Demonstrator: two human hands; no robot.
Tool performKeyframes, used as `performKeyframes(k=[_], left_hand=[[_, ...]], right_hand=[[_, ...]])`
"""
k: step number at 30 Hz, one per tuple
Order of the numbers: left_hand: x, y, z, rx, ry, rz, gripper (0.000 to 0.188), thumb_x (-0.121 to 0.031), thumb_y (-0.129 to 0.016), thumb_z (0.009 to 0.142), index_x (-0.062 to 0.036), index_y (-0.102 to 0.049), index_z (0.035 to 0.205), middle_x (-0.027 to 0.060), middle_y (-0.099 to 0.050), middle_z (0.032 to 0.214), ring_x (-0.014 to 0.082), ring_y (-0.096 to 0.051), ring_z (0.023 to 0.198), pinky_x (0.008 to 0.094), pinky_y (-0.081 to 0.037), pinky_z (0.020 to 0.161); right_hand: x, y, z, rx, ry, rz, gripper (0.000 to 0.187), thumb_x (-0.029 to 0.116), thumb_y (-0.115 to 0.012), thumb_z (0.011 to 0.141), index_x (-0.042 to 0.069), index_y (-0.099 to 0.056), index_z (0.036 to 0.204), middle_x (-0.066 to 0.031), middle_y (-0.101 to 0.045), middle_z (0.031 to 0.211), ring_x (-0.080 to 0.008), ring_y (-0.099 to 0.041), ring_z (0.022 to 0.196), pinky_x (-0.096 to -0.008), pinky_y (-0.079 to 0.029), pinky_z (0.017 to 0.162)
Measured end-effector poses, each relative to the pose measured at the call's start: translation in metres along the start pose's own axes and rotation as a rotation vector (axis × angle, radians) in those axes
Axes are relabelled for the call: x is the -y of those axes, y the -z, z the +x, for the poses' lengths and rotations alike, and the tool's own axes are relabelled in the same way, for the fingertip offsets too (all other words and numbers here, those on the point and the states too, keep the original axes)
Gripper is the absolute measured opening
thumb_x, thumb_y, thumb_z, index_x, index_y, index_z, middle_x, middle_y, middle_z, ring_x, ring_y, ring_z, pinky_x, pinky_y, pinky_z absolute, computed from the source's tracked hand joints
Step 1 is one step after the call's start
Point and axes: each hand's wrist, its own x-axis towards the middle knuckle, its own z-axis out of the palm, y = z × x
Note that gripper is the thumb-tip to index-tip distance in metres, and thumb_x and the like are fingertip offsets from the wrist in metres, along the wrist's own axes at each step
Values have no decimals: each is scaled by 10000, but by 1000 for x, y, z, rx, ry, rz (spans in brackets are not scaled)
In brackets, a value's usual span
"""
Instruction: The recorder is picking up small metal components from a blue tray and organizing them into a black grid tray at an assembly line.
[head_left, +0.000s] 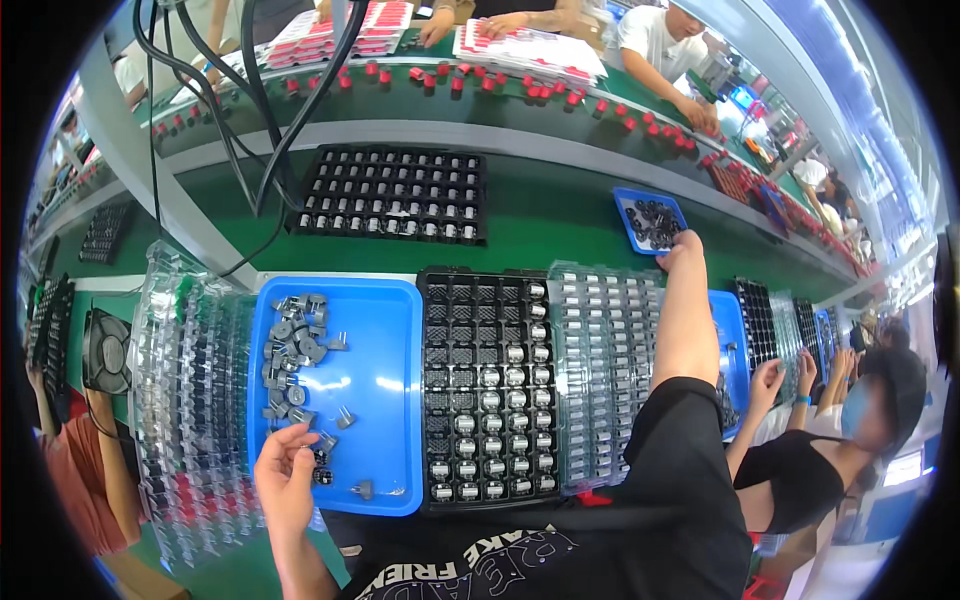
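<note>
My left hand [287, 475] is over the lower left of a large blue tray [384, 420], its thumb and fingers pinched together. A small black part [322, 477] shows at the fingertips; whether it is held or lies in the tray is unclear. Grey block-like components with metal pins [290, 345] are heaped along the tray's left side, with a few loose ones lower down. My right arm stretches far forward, and my right hand [681, 248] closes on the near right corner of a small blue tray [626, 195]. Small black parts [654, 220] fill that tray.
A black cell tray [455, 330], partly filled with silver cylinders, stands beside the large tray. Clear plastic trays [600, 380] flank it. Another filled black tray [395, 195] lies on the green bench. Cables [250, 110] hang at left. Co-workers [815, 460] sit at right and beyond.
</note>
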Motion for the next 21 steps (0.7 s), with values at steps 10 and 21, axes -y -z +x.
performKeyframes(k=[10,21], left_hand=[[5,-6,4,23,57,7,308,-29,-620,962,9,-622,1268,100,-712,1123,143,-649,1024,275,-497,879],[7,-35,13,-10,-235,413,529,-131,-727,896,-24,-553,1384,213,-619,1319,317,-619,1137,428,-491,978]], right_hand=[[-4,-2,62,351,-98,107,105,64,-599,946,13,-507,950,-91,-538,736,-209,-609,635,-333,-602,577],[-25,-11,-193,837,139,-262,312,99,-528,867,-46,-632,1124,-150,-708,1073,-275,-680,979,-418,-543,938]])
